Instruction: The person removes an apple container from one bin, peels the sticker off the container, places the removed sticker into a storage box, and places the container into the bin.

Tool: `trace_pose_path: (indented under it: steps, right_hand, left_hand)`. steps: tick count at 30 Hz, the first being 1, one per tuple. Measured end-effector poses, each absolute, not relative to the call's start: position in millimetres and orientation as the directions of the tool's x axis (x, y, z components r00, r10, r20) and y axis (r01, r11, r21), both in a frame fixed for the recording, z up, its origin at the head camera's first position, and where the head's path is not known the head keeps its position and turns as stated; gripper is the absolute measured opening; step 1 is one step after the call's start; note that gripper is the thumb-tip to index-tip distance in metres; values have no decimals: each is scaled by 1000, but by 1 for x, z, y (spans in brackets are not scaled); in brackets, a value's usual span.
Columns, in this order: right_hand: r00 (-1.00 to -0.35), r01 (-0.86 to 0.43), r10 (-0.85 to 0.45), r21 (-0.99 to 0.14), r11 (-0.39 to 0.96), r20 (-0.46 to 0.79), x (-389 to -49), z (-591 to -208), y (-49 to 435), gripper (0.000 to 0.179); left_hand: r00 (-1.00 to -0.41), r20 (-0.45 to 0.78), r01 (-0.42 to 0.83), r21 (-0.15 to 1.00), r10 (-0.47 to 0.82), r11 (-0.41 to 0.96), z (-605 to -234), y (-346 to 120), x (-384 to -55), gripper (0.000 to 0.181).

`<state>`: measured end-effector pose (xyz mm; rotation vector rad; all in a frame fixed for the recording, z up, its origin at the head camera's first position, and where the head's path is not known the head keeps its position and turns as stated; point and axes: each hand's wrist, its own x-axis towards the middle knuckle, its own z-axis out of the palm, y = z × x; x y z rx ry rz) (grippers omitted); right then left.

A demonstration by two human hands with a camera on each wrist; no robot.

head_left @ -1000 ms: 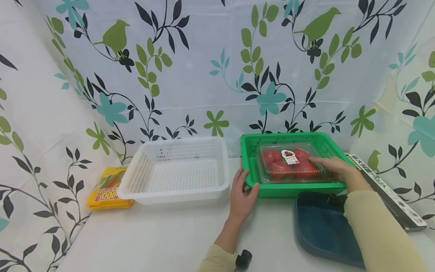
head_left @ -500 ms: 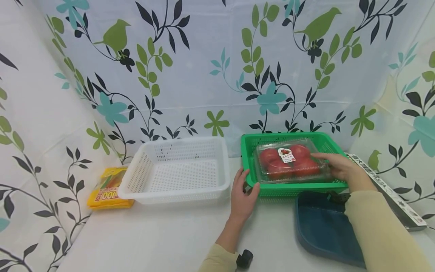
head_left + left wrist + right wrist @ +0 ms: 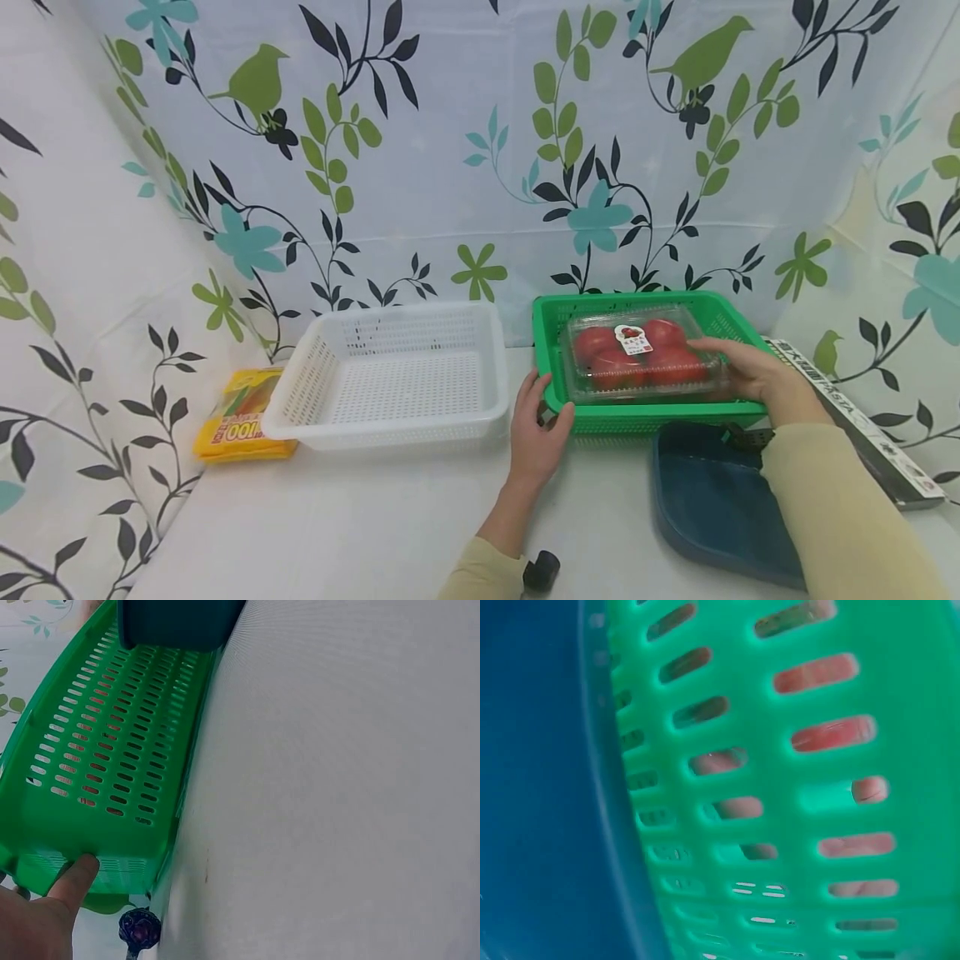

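A clear plastic pack of tomatoes [image 3: 637, 354] with a white label sits tilted in the green basket [image 3: 547, 333]. My right hand [image 3: 757, 375] grips the pack's right end, thumb and lower fingers partly hidden by the basket wall. My left hand [image 3: 536, 437] rests against the basket's front left corner, fingers along the left side and thumb at the front. In the left wrist view, the thumb [image 3: 79, 877] touches the slotted green wall. Through the basket slots in the right wrist view, bits of red and of the hand show.
A white basket [image 3: 405, 433] stands left of the green one, with a yellow packet [image 3: 243, 417] beside it. In front of the green basket lies a dark blue tray [image 3: 720, 508]. A long box marked PASTA [image 3: 855, 425] lies at the right.
The tomato pack has shifted slightly left and turned, its left side raised. My right hand has moved a little right, onto the pack's end. My left hand has stayed put.
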<state>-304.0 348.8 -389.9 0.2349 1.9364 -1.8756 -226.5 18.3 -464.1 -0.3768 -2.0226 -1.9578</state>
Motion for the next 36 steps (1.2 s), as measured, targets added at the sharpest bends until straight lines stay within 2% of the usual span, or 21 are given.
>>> trace_pose_path:
  steps: [20,27,36]
  right_hand:
    - [-915,378,-122,-923,72,-384,-293,-376,358,97]
    - [-933,335,-126,-941,46,-338,-291,-366,360,95]
    - [-947,292,-133,-956,27,-293,-286,-353,354,89]
  left_hand:
    - [-931,364,363,931,-27,33,-462,16,-222,54]
    - [-941,338,338,941,-17,-11,-453,17,-221,62]
    - [-945,325,325,946,-20,20,-437,14,-218,65]
